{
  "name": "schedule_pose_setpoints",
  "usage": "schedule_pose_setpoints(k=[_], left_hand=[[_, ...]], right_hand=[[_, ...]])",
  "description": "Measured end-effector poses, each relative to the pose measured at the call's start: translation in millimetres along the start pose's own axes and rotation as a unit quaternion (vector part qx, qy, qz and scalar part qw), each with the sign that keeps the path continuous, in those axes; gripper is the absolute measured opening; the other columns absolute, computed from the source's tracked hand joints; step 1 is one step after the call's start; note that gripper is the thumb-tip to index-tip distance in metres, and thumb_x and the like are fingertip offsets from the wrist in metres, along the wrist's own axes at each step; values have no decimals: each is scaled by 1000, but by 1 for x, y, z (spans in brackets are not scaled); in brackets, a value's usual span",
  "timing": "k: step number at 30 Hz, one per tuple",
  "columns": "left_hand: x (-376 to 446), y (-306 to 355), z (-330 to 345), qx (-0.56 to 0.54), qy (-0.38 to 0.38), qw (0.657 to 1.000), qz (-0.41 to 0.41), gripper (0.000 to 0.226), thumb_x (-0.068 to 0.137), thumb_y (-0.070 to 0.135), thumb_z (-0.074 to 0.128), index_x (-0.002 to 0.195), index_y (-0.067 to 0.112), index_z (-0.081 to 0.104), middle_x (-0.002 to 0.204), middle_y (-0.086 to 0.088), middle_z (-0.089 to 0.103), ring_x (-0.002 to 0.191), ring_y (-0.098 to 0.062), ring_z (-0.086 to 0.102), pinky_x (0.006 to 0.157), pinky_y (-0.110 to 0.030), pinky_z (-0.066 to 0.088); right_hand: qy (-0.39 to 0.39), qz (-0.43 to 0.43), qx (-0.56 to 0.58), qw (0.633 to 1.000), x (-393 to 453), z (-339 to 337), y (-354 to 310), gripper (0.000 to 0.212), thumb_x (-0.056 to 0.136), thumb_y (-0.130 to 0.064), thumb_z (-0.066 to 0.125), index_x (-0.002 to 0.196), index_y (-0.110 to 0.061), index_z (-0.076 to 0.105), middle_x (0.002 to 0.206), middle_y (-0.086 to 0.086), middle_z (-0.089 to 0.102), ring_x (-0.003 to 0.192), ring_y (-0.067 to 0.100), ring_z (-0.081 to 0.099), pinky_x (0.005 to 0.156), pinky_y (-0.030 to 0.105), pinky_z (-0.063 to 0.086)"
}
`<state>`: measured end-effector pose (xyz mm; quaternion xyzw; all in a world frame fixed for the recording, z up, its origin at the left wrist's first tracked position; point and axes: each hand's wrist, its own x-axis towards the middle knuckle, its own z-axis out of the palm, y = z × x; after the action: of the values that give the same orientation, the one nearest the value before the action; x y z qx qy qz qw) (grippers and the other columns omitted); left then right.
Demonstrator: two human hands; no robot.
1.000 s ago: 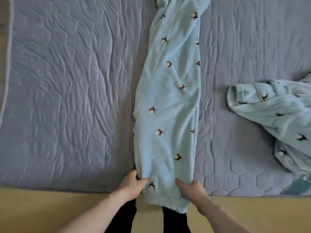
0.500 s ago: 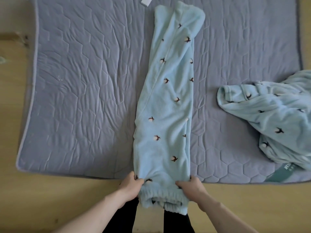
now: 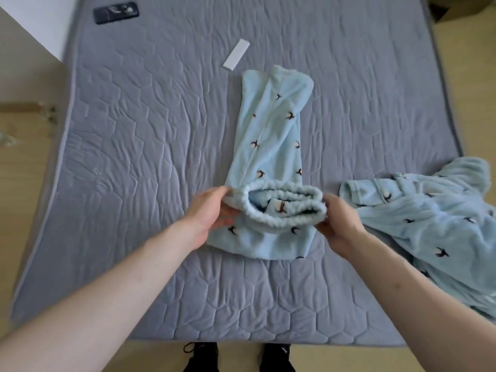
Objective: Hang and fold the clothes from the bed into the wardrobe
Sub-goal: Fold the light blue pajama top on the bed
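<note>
Light blue fleece pyjama trousers (image 3: 271, 146) with small dark bird prints lie lengthwise on the grey quilted mattress (image 3: 134, 157). Their near end, with the elastic cuffs, is folded up and over the middle of the trousers. My left hand (image 3: 212, 210) pinches the left side of that folded end. My right hand (image 3: 338, 218) grips its right side. A matching pyjama top (image 3: 429, 224) lies crumpled on the right of the mattress.
A white flat strip (image 3: 236, 58) lies on the mattress beyond the trousers. A dark phone-like object (image 3: 116, 12) sits at the far left corner. Wooden floor (image 3: 24, 135) surrounds the mattress, and my dark shoes (image 3: 201, 355) stand at its near edge.
Both hands have lifted the trousers' near end from the mattress edge and carried it forward, folding it over the middle. The view has pulled back, showing more of the mattress.
</note>
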<state>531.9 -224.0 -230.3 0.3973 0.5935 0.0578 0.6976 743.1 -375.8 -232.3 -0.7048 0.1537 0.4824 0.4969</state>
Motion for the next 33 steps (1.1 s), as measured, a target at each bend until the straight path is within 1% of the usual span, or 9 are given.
schedule_pose_setpoints(k=[5,8,11,15,18,21,24,27,33], left_hand=[[44,36,4,-33,43,994,100,34,98,23,63,132,21,58,112,-3,73,88,-20,74,70,-36,62],[73,9,-2,83,79,991,69,44,94,20,66,137,16,57,119,-7,71,100,-25,72,91,-47,61],[92,-38,-13,255,87,963,-6,63,89,31,73,146,16,50,142,-6,60,124,-25,61,105,-35,47],[109,-92,-27,266,66,957,-97,97,72,60,77,152,20,41,147,-2,54,129,-25,55,98,-35,44],[117,-114,-23,139,35,978,-151,84,66,63,79,137,24,56,126,1,68,114,-22,64,96,-45,55],[119,-125,-16,110,60,983,-137,53,83,45,77,127,18,62,113,-4,71,100,-24,69,74,-36,60],[107,-130,-18,180,99,974,-98,38,85,35,71,115,13,69,97,-6,70,78,-22,62,59,-28,45],[77,-126,-26,209,104,966,-110,31,83,34,71,106,12,72,85,-2,68,69,-19,59,56,-27,39],[-23,-127,-58,368,-36,903,-218,43,66,47,72,94,14,70,83,0,72,71,-16,67,56,-22,43]], right_hand=[[-12,-111,112,987,39,26,-27,26,99,-18,64,125,-13,65,109,-2,74,89,22,79,71,30,64],[33,-152,-177,972,62,24,4,51,96,-28,68,145,-23,54,131,-3,65,93,15,73,83,32,62],[38,-120,-375,918,79,11,50,70,90,-39,73,152,-24,44,123,-4,60,89,7,65,68,14,48],[27,-19,-384,923,100,-2,99,81,86,-45,78,151,-16,39,139,7,57,100,21,55,86,35,50],[35,35,-311,949,111,1,119,81,84,-49,79,149,-17,43,125,0,59,101,19,58,93,40,56],[37,59,-265,962,115,2,130,72,86,-45,78,144,-12,50,112,-2,62,94,19,62,80,35,56],[13,85,-263,961,106,-6,134,45,89,-35,77,125,-10,67,92,0,65,73,16,57,53,25,41],[-17,110,-268,957,78,-17,128,29,82,-31,79,105,-16,73,94,4,68,74,19,56,55,28,41],[-144,221,-368,891,-10,-56,130,60,50,-35,76,103,-9,73,84,5,69,70,21,63,58,26,45]])
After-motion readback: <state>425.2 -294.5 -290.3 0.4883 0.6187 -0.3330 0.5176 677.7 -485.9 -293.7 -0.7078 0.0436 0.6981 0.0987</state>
